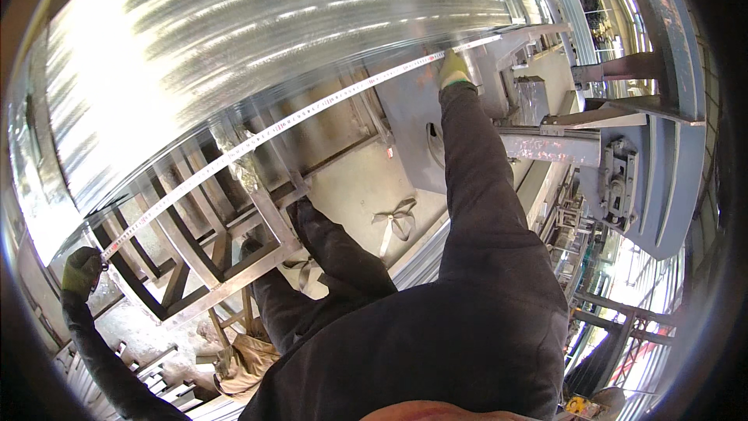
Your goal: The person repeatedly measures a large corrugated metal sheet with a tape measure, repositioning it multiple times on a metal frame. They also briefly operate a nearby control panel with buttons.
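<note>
A pale measuring tape point(276, 129) is stretched in a long line beside the near edge of a stack of shiny corrugated metal sheets point(312, 8). At its left end, my gloved left hand point(79, 271) is closed around the tape; whether the tape's case is inside is hard to see. My right hand point(454, 70), in a yellow-green glove, reaches far forward and grips the tape by the sheets' edge, its fingertips partly hidden. A stretch of tape continues to the right past that hand.
A welded metal frame point(222, 284) stands below the sheets, close to my legs. Crumpled strapping point(396, 222) lies on the floor. A grey steel machine arm point(553, 146) juts in from the right. Brown cloth or sacking point(248, 365) and metal profiles lie at lower left.
</note>
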`<action>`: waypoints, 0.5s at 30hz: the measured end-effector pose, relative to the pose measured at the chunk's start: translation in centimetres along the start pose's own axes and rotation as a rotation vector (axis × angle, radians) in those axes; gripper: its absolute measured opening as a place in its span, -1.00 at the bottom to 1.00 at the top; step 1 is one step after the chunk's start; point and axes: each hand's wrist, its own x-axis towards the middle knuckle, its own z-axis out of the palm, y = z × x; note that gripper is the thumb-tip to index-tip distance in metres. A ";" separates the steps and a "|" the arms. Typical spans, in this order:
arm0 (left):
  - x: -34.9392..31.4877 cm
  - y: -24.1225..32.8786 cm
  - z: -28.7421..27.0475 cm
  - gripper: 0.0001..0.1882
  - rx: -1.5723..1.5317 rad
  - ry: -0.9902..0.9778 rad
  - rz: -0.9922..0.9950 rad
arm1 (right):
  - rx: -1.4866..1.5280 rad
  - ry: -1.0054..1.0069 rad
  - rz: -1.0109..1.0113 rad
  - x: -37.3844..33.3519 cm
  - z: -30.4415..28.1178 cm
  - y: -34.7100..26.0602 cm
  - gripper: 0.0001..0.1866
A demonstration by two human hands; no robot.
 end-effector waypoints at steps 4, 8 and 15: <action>2.6 2.1 1.8 -0.79 0.305 0.016 0.196 | 0.635 0.113 0.286 3.8 2.0 4.2 -0.62; 3.9 2.5 2.3 -0.75 0.272 -0.028 -0.097 | -0.026 -0.062 -0.032 5.7 3.4 8.3 -0.53; 7.8 1.2 4.3 -0.78 1.257 0.219 0.771 | -0.123 -0.083 0.000 -0.1 4.2 3.8 -0.63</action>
